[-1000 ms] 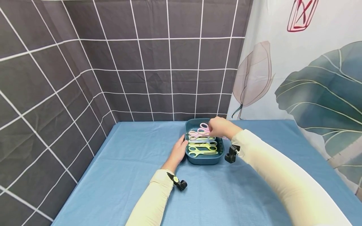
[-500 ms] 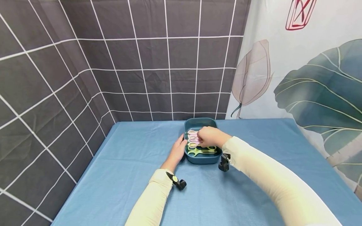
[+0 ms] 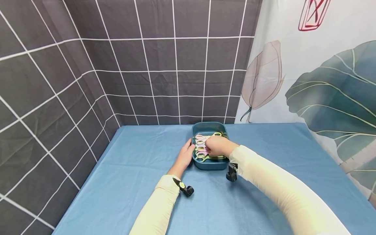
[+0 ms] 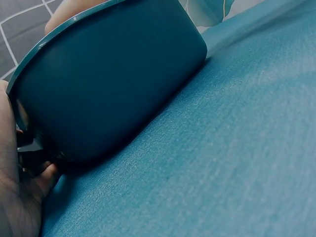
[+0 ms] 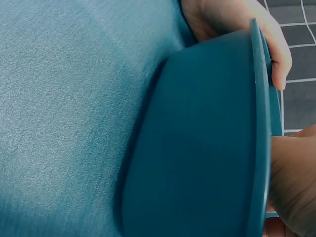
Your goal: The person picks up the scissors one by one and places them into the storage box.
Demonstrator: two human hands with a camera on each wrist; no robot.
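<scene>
A teal plastic bin (image 3: 211, 166) stands on the cloth, with several small scissors (image 3: 200, 141) lying side by side in it, handles to the left. My left hand (image 3: 186, 154) grips the bin's left side. Its thumb hooks over the rim in the right wrist view, while its fingers press low on the outer wall in the left wrist view. My right hand (image 3: 218, 146) reaches into the bin, fingers curled around a pair of pink scissors (image 3: 202, 154) near the front; its fingertips are hidden. Yellow-green scissors (image 3: 217, 134) show behind this hand.
Blue cloth (image 3: 147, 153) covers the table. A dark grey curtain with white grid lines (image 3: 161, 83) hangs behind and to the left, and a leaf-print curtain (image 3: 326, 98) to the right. Each wrist carries a small black camera (image 3: 231, 172).
My right hand has moved from the bin's back edge toward its front-left, taking pink scissors along and laying them low over the front ones. The left hand has stayed on the bin.
</scene>
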